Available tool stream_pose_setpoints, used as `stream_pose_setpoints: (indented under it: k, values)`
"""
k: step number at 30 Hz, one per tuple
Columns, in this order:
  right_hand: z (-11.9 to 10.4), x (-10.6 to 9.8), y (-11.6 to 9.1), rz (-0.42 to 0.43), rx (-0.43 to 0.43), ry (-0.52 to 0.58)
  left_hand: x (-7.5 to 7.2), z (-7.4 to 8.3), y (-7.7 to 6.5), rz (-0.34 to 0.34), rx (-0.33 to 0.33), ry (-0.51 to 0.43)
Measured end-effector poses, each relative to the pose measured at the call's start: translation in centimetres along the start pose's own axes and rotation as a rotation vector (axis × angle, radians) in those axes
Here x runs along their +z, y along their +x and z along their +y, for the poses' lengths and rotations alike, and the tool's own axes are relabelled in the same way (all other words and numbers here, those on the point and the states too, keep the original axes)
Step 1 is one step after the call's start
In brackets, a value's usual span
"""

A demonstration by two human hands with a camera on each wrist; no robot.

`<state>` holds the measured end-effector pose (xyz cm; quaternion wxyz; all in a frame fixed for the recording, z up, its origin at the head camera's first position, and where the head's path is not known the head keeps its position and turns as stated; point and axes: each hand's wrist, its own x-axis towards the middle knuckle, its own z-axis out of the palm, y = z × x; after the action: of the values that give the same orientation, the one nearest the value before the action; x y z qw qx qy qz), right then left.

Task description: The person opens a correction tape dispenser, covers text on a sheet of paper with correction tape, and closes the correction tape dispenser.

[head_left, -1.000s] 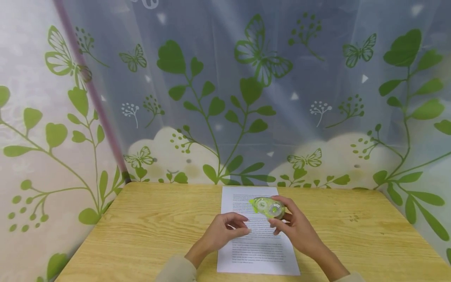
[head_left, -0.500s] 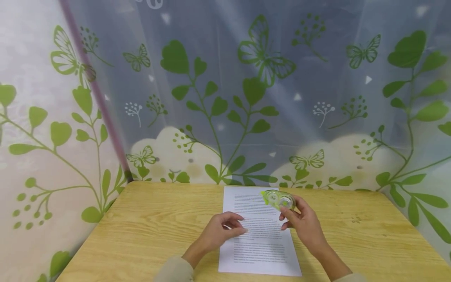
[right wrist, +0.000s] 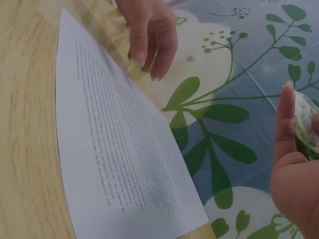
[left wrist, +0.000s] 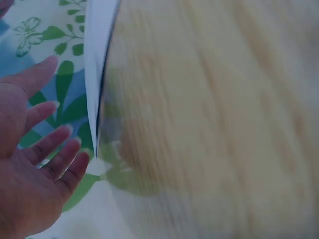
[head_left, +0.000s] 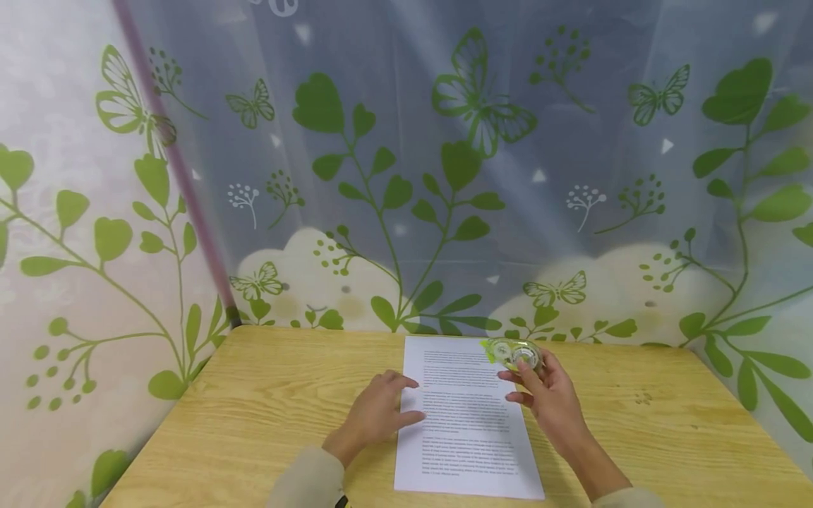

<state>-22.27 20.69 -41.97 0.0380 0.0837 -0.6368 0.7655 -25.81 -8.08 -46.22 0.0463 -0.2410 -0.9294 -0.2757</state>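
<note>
A clear green correction tape [head_left: 510,353] is pinched between the thumb and fingers of my right hand [head_left: 557,406], raised over the upper right part of a printed sheet of paper [head_left: 466,430]. Only part of the correction tape [right wrist: 305,117] shows at the edge of the right wrist view. My left hand [head_left: 373,410] hovers at the sheet's left edge with thumb and fingers apart, holding nothing. In the left wrist view the fingers of that hand [left wrist: 37,179] are spread beside the thin, slanted strip of paper [left wrist: 98,59].
The sheet lies on a light wood-grain table [head_left: 286,381]. Behind the table's far edge hangs a blue and white curtain [head_left: 356,212] printed with green leaves and butterflies, which also runs along both sides.
My right hand has moved right and slightly away with the correction tape. My left hand has drawn back left toward the sheet's edge, its thumb and fingers spreading apart.
</note>
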Motion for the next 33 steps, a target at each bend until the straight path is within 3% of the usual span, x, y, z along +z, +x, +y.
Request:
stream_pose_setpoints:
  k: [2,6,13,22,27,33]
  values:
    - [0.0,0.0,0.0,-0.006,0.006,0.043,0.0,-0.2,0.1,-0.002,0.02,0.086]
    - [-0.2,0.3,0.0,0.009,0.029,0.121,-0.1,-0.7,0.3,-0.033,0.055,0.165]
    - [-0.3,0.5,-0.1,0.09,0.062,0.22,0.0,-1.5,0.6,-0.138,0.026,0.153]
    - [0.3,0.4,0.0,0.255,0.162,0.156,-0.3,-1.6,1.4,-0.209,0.021,0.165]
    - [0.6,0.4,0.1,0.28,0.191,0.118,-0.6,-1.7,2.1,-0.241,0.032,0.251]
    - [0.9,0.5,0.3,0.295,0.191,0.139,-0.8,-1.8,2.4,-0.327,0.046,0.276]
